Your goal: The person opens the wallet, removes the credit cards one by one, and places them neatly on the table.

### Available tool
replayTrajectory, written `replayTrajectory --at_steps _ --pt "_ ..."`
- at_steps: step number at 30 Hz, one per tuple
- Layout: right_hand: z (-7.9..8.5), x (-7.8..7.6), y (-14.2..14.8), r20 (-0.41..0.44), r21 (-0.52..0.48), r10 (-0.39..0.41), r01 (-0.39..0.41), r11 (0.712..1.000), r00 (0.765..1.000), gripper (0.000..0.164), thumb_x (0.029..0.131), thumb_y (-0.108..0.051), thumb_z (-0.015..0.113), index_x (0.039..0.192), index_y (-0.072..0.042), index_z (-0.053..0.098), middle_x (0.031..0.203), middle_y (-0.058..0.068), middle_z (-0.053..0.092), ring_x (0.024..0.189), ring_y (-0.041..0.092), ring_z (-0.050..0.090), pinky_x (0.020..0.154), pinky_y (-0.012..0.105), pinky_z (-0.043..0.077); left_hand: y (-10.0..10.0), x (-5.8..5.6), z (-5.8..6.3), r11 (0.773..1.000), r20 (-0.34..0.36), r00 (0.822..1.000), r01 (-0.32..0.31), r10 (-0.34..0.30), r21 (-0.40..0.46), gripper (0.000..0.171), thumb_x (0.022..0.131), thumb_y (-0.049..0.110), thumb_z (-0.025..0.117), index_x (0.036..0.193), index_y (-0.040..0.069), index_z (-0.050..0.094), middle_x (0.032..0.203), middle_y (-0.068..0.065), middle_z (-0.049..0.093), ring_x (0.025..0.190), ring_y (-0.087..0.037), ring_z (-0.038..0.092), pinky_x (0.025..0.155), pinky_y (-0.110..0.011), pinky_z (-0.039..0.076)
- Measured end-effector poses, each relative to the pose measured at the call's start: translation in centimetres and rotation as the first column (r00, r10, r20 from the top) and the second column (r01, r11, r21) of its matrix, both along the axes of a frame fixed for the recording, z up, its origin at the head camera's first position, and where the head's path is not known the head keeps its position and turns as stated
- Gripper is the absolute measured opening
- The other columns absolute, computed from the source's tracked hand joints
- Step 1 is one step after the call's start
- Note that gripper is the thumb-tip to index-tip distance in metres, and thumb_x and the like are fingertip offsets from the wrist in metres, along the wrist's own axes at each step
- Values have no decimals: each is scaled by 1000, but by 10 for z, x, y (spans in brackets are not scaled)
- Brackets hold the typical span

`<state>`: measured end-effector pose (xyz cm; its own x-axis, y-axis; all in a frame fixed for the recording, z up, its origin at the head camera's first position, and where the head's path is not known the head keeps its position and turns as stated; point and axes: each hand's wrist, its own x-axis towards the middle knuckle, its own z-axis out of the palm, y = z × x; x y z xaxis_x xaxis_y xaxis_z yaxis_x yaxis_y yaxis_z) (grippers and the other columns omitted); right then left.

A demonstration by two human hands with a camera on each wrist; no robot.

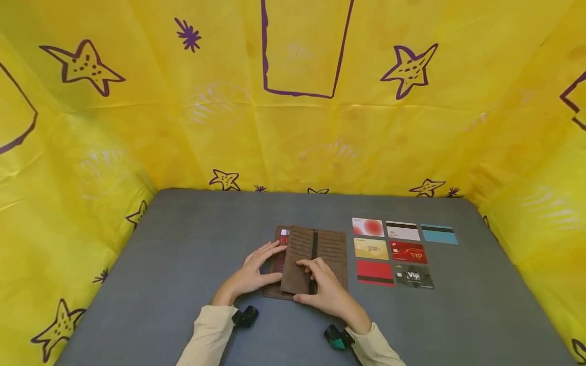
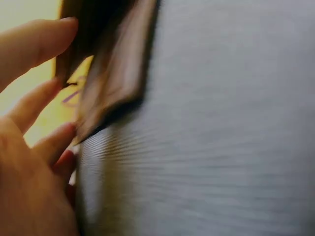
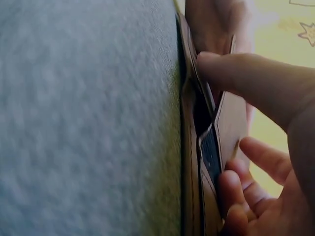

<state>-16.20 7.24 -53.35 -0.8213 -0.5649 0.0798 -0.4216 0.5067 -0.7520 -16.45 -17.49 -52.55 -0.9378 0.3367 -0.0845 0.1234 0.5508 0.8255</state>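
A brown bifold wallet [image 1: 336, 262] lies spread on the grey table, its middle flap [image 1: 295, 277] raised over the left panel. Red and white card edges [image 1: 284, 237] show in the left panel. My left hand [image 1: 247, 274] rests at the wallet's left side, fingers extended onto the panel and thumb at the flap's left edge. With my right hand [image 1: 329, 292] I hold the flap; its fingers bend on the flap's face and the thumb is at the lower edge. In the right wrist view, the thumb [image 3: 236, 73] reaches across the wallet's parted layers [image 3: 209, 147].
Right of the wallet, several cards lie in rows, among them a gold card [image 1: 371, 249], a red VIP card [image 1: 408, 252], a black Vip card [image 1: 414, 277] and a blue card [image 1: 439, 234]. Yellow cloth [image 1: 293, 142] hangs behind and at both sides of the table [image 1: 192, 244].
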Motion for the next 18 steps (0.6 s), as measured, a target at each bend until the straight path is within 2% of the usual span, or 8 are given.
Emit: replayTrajectory --at_steps 4,6,8,12,18 --pt "-1 -3 5 14 -67 14 -13 998 1000 66 81 -26 82 138 -10 52 107 0 53 89 10 47 79 24 45 2 0 -2 1000 -21 1000 -15 16 25 60 91 29 71 147 22 49 162 -9 32 154 -37 15 115 -73 9" --pt "-1 -4 7 15 -79 8 -7 997 1000 65 81 -24 83 137 -8 53 106 2 54 88 11 47 78 25 45 4 -1 -3 1000 -48 999 8 -8 5 57 93 27 69 146 20 50 162 -10 32 153 -37 16 116 -71 8" --pt "-1 -3 7 20 -71 5 -4 997 1000 68 79 -25 84 137 -8 53 106 2 53 88 11 47 78 25 44 5 -1 -4 1000 -73 997 19 -20 -8 54 94 23 67 145 16 51 161 -13 33 153 -39 17 116 -70 8" --pt "-1 -1 3 27 -25 12 -12 1000 1000 77 73 -30 89 138 -10 53 106 1 50 90 11 44 80 25 41 5 1 -5 1000 -72 997 -9 8 -23 56 91 13 69 144 14 52 161 -12 34 152 -38 18 117 -68 8" --pt "2 4 -1 23 14 -19 18 1000 1000 76 69 -30 91 135 -13 56 106 -1 49 92 11 43 83 30 37 5 2 -3 999 -73 997 -21 18 -36 62 86 12 74 144 15 52 161 -9 34 153 -35 18 119 -65 8"
